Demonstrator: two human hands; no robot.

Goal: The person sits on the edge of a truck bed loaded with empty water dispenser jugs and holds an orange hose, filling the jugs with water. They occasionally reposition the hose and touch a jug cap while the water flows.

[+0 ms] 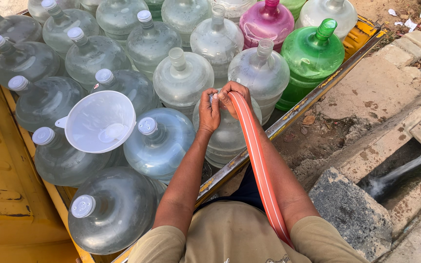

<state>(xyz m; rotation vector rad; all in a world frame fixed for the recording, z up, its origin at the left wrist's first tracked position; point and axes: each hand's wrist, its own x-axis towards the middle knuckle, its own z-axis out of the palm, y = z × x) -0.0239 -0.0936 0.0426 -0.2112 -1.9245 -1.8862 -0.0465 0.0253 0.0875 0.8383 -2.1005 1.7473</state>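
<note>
My left hand (209, 113) and my right hand (233, 94) meet over the neck of a clear water jug (225, 139) at the near edge of a yellow cart bed (288, 117). The right hand grips the end of a flat orange hose (259, 165), which runs down along my right forearm past my body. The left hand's fingers close around the jug's mouth beside the hose end. The jug's opening is hidden under both hands.
Several large clear capped jugs fill the cart, with a green jug (310, 61) and a pink jug (266, 24) at the back. A white funnel (99, 122) rests on one jug. Right of the cart lie dirt, concrete blocks (349, 209) and a water stream (400, 170).
</note>
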